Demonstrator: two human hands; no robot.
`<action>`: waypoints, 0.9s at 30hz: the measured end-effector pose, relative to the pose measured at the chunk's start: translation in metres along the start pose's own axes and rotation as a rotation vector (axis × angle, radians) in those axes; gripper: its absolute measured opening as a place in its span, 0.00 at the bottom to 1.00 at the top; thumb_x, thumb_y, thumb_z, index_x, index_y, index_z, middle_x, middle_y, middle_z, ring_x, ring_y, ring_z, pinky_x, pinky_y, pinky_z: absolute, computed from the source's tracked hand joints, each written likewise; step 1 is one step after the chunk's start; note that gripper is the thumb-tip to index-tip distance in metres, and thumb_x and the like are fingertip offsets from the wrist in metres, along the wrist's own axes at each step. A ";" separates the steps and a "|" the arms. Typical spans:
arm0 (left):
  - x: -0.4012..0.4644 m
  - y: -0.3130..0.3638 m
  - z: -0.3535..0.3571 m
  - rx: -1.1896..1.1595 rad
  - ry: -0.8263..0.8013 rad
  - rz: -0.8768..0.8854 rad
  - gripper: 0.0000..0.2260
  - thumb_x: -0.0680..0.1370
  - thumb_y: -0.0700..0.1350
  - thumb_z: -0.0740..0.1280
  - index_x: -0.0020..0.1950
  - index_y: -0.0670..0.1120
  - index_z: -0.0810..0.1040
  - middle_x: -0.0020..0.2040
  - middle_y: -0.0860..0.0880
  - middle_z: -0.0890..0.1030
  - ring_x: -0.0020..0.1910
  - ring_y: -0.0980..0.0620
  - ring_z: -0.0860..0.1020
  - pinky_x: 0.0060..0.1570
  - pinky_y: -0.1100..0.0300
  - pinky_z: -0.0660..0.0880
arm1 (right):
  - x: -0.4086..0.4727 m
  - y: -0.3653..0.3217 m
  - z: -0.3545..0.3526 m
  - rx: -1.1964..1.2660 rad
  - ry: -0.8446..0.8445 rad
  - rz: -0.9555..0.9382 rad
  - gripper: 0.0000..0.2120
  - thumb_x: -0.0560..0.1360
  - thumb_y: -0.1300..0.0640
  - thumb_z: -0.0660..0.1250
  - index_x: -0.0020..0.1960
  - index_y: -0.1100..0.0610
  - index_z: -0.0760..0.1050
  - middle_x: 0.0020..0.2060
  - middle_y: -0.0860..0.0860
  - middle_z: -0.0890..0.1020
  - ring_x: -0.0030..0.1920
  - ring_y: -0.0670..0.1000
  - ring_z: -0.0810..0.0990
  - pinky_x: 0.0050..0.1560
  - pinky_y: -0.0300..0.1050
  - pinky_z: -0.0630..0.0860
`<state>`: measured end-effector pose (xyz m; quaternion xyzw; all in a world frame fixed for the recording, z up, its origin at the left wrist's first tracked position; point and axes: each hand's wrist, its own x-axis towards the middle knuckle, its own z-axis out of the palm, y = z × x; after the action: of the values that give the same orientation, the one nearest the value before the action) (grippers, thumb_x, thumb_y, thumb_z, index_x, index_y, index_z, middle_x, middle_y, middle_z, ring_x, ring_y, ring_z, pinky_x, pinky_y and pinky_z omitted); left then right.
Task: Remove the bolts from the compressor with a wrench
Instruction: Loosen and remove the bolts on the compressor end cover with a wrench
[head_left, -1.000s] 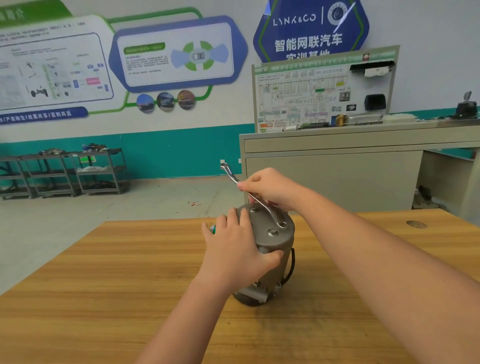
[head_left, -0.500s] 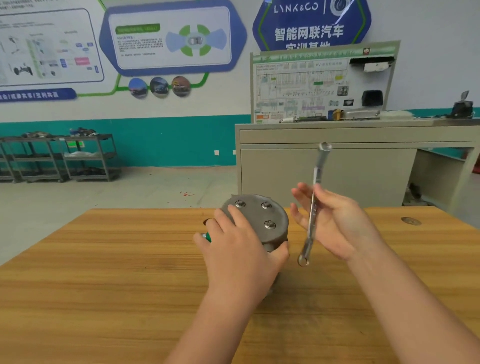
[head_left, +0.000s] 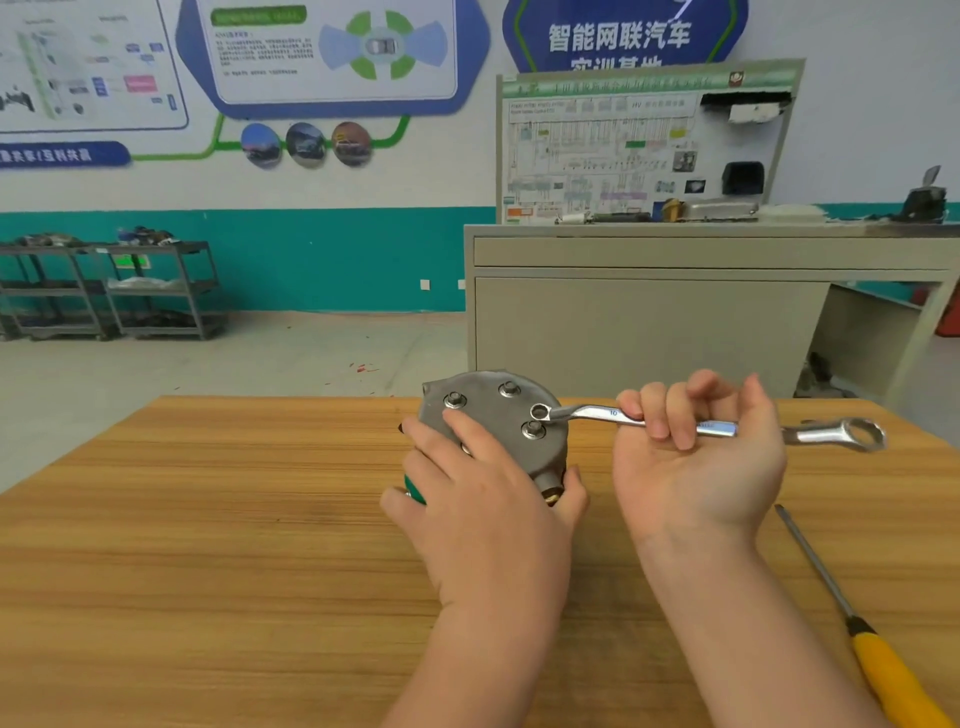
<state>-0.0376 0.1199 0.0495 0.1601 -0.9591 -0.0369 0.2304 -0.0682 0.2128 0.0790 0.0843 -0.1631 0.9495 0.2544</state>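
- Left hand: draped over the near side of the compressor, fingers spread and curled round its body, thumb on the right flank. It grips the housing; I see the back of the hand only.
- Right hand: palm turned up, fingers curled over the shank of the wrench and pinching it near the middle. Thumb side is hidden from me, so I cannot tell how the thumb lies.
- Both forearms come in from the bottom edge, the left rising to the compressor, the right angled slightly outward with the wrist bent back.
- Wrench lies roughly level, running left to right. Its small ring end sits over the right-hand bolt position on the compressor's top face; the large ring end sticks out past the hand to the right, in the air above the bench.
- Compressor stands upright on the wooden bench near its far edge, grey round top plate facing up toward me. I count three exposed bolts on the plate besides the one under the ring. Something green shows at the lower left under the left hand; I cannot tell what it is.
- Screwdriver with a yellow handle lies on the bench at lower right, shaft pointing away from me, well apart from the compressor and touched by neither hand.
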 end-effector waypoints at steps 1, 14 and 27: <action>0.000 0.000 0.001 -0.006 0.001 0.004 0.46 0.67 0.74 0.59 0.73 0.40 0.69 0.69 0.33 0.71 0.57 0.39 0.75 0.54 0.44 0.69 | -0.003 0.000 0.000 0.005 -0.004 -0.018 0.22 0.82 0.52 0.51 0.31 0.56 0.67 0.21 0.49 0.56 0.26 0.50 0.56 0.34 0.43 0.64; -0.001 0.004 0.012 -0.033 0.147 0.092 0.32 0.73 0.72 0.55 0.76 0.67 0.56 0.73 0.34 0.66 0.50 0.40 0.73 0.50 0.46 0.68 | -0.031 0.013 -0.002 -0.138 0.105 -0.264 0.24 0.83 0.53 0.52 0.29 0.53 0.66 0.23 0.49 0.62 0.28 0.51 0.65 0.41 0.44 0.72; 0.007 -0.022 0.010 -0.222 0.173 0.171 0.42 0.67 0.70 0.62 0.75 0.47 0.66 0.70 0.40 0.73 0.52 0.39 0.75 0.51 0.45 0.70 | -0.017 0.002 -0.033 -0.294 0.024 -0.175 0.22 0.82 0.53 0.56 0.31 0.52 0.73 0.24 0.50 0.74 0.29 0.51 0.77 0.40 0.45 0.79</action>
<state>-0.0420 0.0964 0.0404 0.0539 -0.9359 -0.1088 0.3308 -0.0578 0.2147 0.0438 0.0487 -0.2894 0.8904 0.3478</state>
